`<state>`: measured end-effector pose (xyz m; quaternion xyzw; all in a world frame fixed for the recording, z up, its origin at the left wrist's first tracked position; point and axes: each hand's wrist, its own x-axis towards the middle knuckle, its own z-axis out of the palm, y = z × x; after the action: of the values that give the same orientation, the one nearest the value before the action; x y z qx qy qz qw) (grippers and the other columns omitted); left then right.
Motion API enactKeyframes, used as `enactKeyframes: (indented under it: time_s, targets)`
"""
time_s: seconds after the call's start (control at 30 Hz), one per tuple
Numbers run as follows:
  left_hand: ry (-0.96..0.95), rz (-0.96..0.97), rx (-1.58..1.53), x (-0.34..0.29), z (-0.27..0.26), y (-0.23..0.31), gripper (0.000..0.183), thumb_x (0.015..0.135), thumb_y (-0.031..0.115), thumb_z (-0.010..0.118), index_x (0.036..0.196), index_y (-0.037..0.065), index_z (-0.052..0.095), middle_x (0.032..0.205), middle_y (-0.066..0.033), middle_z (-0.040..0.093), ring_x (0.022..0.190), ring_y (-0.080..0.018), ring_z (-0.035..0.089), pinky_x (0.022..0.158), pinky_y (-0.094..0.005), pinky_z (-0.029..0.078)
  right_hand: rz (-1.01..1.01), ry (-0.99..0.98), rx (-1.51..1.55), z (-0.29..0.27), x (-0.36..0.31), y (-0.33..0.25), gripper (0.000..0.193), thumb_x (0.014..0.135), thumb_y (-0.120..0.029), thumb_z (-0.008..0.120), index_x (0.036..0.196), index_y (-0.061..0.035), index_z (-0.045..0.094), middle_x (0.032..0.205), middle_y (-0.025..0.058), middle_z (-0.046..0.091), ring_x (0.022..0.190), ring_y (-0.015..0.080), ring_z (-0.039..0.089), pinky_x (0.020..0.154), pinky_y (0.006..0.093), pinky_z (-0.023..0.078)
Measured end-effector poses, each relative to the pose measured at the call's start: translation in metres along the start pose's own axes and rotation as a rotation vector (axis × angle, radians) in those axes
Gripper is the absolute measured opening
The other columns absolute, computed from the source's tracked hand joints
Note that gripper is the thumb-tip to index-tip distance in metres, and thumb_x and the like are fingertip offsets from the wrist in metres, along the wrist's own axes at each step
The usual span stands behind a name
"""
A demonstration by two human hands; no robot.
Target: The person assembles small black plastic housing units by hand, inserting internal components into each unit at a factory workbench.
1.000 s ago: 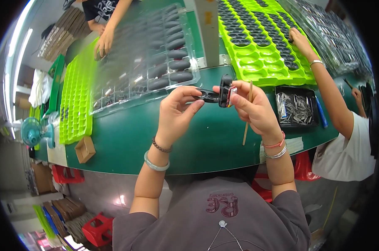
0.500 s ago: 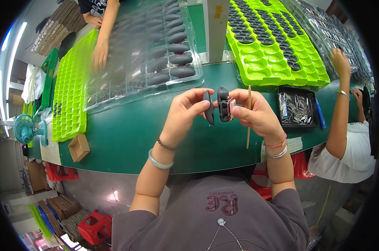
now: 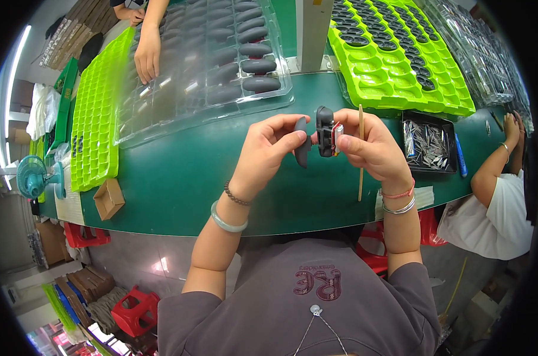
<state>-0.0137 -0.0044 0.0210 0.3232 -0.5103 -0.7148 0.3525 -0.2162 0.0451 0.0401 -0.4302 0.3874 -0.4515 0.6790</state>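
Between thumb and fingers, my left hand [image 3: 269, 147] pinches a dark grey oval plastic cover [image 3: 302, 142] on its edge. Facing it is a black plastic housing [image 3: 325, 132], held from the other side by my right hand [image 3: 371, 148]. A small silver block [image 3: 338, 137], like a battery, with red wires, sits against the housing near my right thumb. Something thin and reddish spans the narrow gap between cover and housing. A slim wooden stick [image 3: 361, 172] stands out above and below my right hand, tucked among its fingers.
Beyond my hands, a clear plastic tray [image 3: 285, 98] holds dark oval parts. A lime-green tray [image 3: 411, 107] with black parts lies right of a post [image 3: 312, 41]. Nearby are a black bin [image 3: 426, 169] of small metal pieces, a blue tool [image 3: 461, 155] and a cardboard box [image 3: 109, 199]. Co-workers sit alongside.
The whole view has shifted slightly. My hands keep their grips, with the cover a little more tilted. The co-worker's raised hand at right has come down from the stacked trays to the table.
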Motion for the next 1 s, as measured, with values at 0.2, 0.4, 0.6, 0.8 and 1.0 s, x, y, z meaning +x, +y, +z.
enactKeyframes:
  time_s: [0.2,0.4,0.6,0.8,1.0]
  targets:
    - [0.045,0.056,0.088,-0.003,-0.005,0.001,0.032,0.085,0.009,0.056,0.115,-0.005,0.055,0.095,-0.0071,0.061,0.084,-0.0130,0.060,0.075,-0.0249,0.048,0.001,0.055,0.073,-0.008,0.004,0.008,0.031,0.090,-0.022,0.056,0.112,0.0009,0.055,0.082,0.0054,0.063,0.042,-0.0033,0.027,0.035,0.0137,0.019]
    - [0.036,0.113,-0.088,-0.005,-0.010,0.004,0.036,0.085,0.011,0.056,0.118,-0.004,0.052,0.095,-0.0084,0.060,0.082,-0.0151,0.060,0.073,-0.0275,0.051,0.123,-0.006,0.189,-0.002,0.006,0.010,0.036,0.094,-0.025,0.050,0.117,0.0024,0.052,0.058,-0.0083,0.039,0.042,-0.0018,0.023,0.036,0.0151,0.018]
    - [0.002,0.132,-0.066,-0.007,-0.005,0.007,0.036,0.083,0.009,0.059,0.116,-0.004,0.054,0.096,-0.0072,0.060,0.088,-0.0129,0.058,0.081,-0.0269,0.048,0.170,-0.058,0.154,-0.001,0.008,0.011,0.035,0.094,-0.026,0.049,0.114,0.0019,0.055,0.052,-0.0093,0.034,0.041,-0.0010,0.023,0.037,0.0161,0.018]
    - [0.029,0.099,-0.035,-0.008,-0.006,0.006,0.036,0.083,0.008,0.061,0.116,-0.004,0.054,0.097,-0.0064,0.060,0.090,-0.0117,0.057,0.083,-0.0267,0.046,0.161,-0.067,0.143,0.000,0.008,0.011,0.035,0.093,-0.026,0.050,0.114,0.0021,0.056,0.053,-0.0087,0.035,0.042,-0.0007,0.023,0.037,0.0165,0.018]
    - [0.024,0.104,-0.085,-0.006,-0.003,0.004,0.033,0.083,0.006,0.063,0.113,-0.004,0.055,0.092,-0.0052,0.062,0.083,-0.0095,0.058,0.074,-0.0236,0.049,0.170,-0.088,0.168,0.001,0.007,0.011,0.030,0.093,-0.026,0.052,0.106,-0.0001,0.059,0.053,-0.0108,0.032,0.041,-0.0015,0.022,0.037,0.0177,0.015]
